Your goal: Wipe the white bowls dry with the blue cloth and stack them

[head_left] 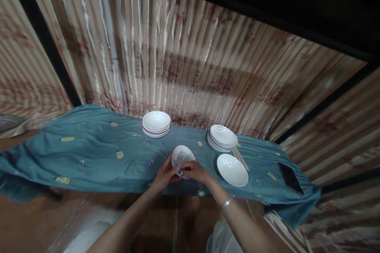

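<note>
A small white bowl [181, 154] with a reddish rim is tilted between my hands, over the near edge of the cloth-covered table. My left hand [165, 174] is wrapped around its left side, thumb near the front. Fingers bent, my right hand [194, 170] pinches at the bowl's near rim, covering part of it. A bit of blue pattern shows between the two hands; whether it belongs to the bowl's outside or to something small in the fingers is unclear. Right of my hands lies a white oval-looking dish [232, 170].
A stack of white bowls [156, 121] stands at the back left of the teal tablecloth [97, 154]. Behind the dish is another stack of bowls [223, 137], with chopsticks [241, 159] beside it. A dark phone [290, 178] lies far right. Striped curtains hang behind.
</note>
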### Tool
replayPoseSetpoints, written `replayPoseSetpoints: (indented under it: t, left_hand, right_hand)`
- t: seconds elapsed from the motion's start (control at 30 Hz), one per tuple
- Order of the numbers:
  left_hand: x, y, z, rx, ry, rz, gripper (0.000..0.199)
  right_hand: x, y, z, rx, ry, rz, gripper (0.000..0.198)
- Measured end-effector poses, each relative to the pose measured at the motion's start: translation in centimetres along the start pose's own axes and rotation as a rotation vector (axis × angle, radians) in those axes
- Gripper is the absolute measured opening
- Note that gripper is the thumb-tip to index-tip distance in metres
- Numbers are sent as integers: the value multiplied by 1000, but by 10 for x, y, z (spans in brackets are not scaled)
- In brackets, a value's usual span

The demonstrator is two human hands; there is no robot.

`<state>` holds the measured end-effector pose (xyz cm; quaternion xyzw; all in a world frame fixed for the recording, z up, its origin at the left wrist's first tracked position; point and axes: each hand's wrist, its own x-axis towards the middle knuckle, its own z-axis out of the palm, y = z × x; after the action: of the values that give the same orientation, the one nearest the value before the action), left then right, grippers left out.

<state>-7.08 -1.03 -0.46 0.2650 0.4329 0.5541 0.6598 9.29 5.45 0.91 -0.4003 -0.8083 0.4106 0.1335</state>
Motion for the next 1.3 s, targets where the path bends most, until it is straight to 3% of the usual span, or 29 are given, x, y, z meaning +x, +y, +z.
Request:
replayPoseSetpoints:
  t: [0.17,0.37,0.53,0.7,0.9,1.07,1.3]
  left_hand:
    - [-1,3,5,66,-11,-7,93]
    - [0,2,7,60,-9,2,93]
    - [5,-3,6,24,28,-4,93]
    - [7,-5,7,6,56,-7,89]
    - [2,0,8,-21,50,-3,87]
    - [0,0,5,-30,47,-2,86]
    - [1,-4,-2,-71,22,10,82]
  right_hand:
    - [-13,11,0,-419,100,33,19]
    - [-6,19,8,-603,278,67,22]
    - [9,25,15,-569,464,105,29]
    - [27,34,20,-334,618,32,45]
    - [49,29,25,35,580,-45,47]
    - [45,16,28,336,417,-106,42]
    - [28,-1,24,442,215,-119,29]
